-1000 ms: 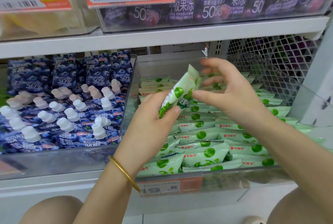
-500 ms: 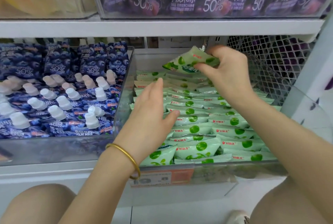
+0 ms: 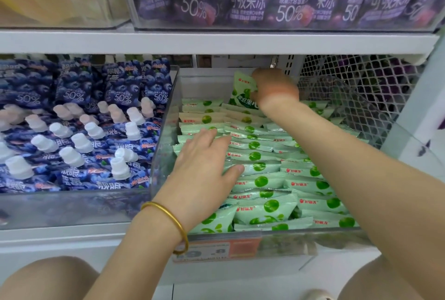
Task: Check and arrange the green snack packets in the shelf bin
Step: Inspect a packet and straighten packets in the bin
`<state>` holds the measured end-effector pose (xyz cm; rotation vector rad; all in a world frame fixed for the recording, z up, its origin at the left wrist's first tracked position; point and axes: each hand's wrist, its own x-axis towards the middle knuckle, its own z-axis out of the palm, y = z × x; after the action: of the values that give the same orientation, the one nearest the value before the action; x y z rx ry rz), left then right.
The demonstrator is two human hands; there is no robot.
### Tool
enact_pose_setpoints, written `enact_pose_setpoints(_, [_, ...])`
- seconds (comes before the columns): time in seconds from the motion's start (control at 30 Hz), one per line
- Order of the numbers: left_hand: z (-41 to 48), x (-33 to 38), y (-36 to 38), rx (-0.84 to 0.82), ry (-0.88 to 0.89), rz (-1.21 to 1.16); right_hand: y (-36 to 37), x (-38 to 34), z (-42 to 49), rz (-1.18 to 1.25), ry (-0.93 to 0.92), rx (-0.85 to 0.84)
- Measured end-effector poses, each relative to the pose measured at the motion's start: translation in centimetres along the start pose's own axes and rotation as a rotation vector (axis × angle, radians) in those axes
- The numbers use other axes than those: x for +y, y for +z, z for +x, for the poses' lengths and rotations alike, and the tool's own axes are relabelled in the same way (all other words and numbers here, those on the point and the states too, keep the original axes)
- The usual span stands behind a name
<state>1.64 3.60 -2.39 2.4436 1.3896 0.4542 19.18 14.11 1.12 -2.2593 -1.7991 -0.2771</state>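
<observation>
**Shop shelf (image 3: pixel 216 41), snack section**

One green packet (image 3: pixel 243 92) is pinched upright by the right hand (image 3: pixel 274 90) at the clear bin's (image 3: pixel 204 85) back. Stacked packets (image 3: pixel 265 180) are touched by the spread left hand (image 3: pixel 204 169); blue pouches (image 3: pixel 79 131) lie alongside.

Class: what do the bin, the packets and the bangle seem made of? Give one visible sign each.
Bin: clear rigid plastic, perhaps acrylic; contents show through its walls. Packets: thin printed plastic film, by the crimped ends. Bangle: shiny yellow metal, possibly gold.
</observation>
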Motion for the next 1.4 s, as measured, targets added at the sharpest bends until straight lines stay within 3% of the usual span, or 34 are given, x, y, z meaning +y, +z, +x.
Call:
enact_pose_setpoints(0.13, [0.0,0.1,0.0,-0.007,-0.015,-0.005,1.0,-1.0,0.7,-0.058,-0.202,-0.120])
enact_pose_setpoints(0.2, [-0.1,0.1,-0.1,-0.005,-0.014,-0.007,1.1,-1.0,0.7,-0.130,-0.246,-0.093])
enact_pose_setpoints(0.33, [-0.2,0.2,-0.1,-0.007,-0.013,-0.012,0.2,-0.3,0.8,-0.085,-0.231,0.011])
enact_pose_setpoints(0.53, [-0.1,0.2,0.0,-0.001,-0.015,-0.023,2.0,-0.2,0.6,-0.025,-0.287,-0.108])
enact_pose_setpoints(0.73, [-0.1,0.1,0.0,0.012,-0.007,-0.033,-1.4,1.4,0.0,0.266,-0.207,-0.068])
enact_pose_setpoints(0.93, [0.0,0.1,0.1,0.022,0.005,-0.040,-0.4,0.9,-1.5,0.096,-0.300,-0.255])
enact_pose_setpoints(1.0, [0.0,-0.2,0.1,0.038,0.010,-0.050,-0.8,1.2,-1.8,0.151,-0.285,-0.237])
enact_pose_setpoints(1.17, [-0.1,0.2,-0.1,0.118,0.069,-0.060,-4.5,5.0,-6.6,0.459,-0.217,0.014])
enact_pose_setpoints(1.4, [-1.3,3.8,0.0,0.163,0.185,0.006,-5.3,9.1,-14.2,0.641,-0.269,-0.149])
